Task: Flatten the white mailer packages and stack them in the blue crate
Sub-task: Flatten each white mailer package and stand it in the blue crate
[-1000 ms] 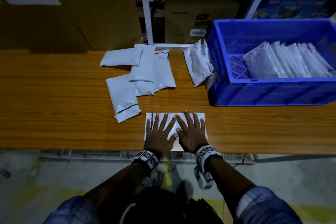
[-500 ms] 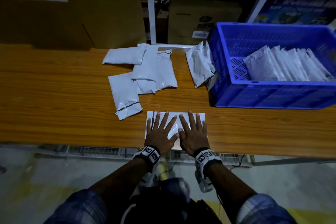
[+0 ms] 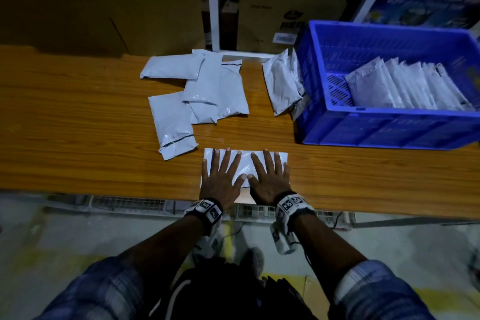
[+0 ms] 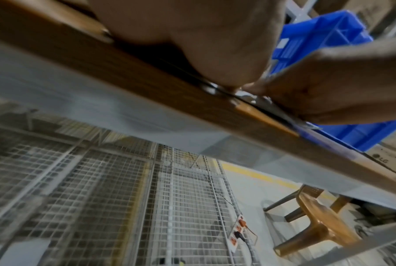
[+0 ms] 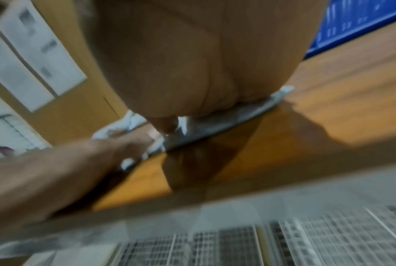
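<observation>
Head view gives us the clearest read: the white mailer (image 3: 245, 167) lies flat at the near edge of the wooden table (image 3: 78, 143), and we have both palms down on it. Our left hand (image 3: 220, 179) covers its left half and our right hand (image 3: 270, 179) its right half, fingers straight and spread, thumbs almost touching in the middle. We judge the spread is meant to press across the whole package at once and push the air out, so it will lie thin in the stack. Neither hand curls round or pinches anything.

Right wrist view, though blurred, shows the heel of the palm bearing on the mailer's near edge, which sits close to the table's lip.

Further out, a loose pile of puffy mailers (image 3: 200, 91) overlaps itself toward the far side of the table, left of centre. Another few mailers (image 3: 283, 83) lean against the outside of the blue crate (image 3: 389, 132), which stands well to the right. Inside it, a row of flattened mailers (image 3: 405, 86) leans in overlapping order.

Between our hands and the crate the tabletop shows nothing in the path; the crate's near wall is what the package must be lifted over. Cardboard boxes (image 3: 285, 15) and a white shelf frame (image 3: 213, 2) stand behind the table.
</observation>
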Tool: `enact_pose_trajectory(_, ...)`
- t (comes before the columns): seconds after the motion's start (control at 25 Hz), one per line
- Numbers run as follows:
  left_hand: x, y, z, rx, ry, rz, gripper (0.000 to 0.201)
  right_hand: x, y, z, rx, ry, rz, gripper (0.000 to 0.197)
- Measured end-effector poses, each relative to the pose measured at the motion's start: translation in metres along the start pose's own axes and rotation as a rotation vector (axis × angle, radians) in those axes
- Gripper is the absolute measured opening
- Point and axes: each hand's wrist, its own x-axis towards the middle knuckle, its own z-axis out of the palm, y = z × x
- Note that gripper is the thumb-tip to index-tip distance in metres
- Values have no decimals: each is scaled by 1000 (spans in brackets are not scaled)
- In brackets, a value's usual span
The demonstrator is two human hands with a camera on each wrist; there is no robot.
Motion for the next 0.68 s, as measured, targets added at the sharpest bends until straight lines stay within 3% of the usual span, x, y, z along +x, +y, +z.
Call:
enact_pose_trajectory(0.08,-1,-1,1,3,5,-2,67,-2,2,-6,-7,0,-26,62)
enact_pose_trajectory(0.24,0,-3,0,-1,13,11,66,-5,-4,-5,-58,197,-100,57)
enact_pose_trajectory(0.68,-4,-2,-3,66,3,62,59,0,-6,21,-61,264,-52,55)
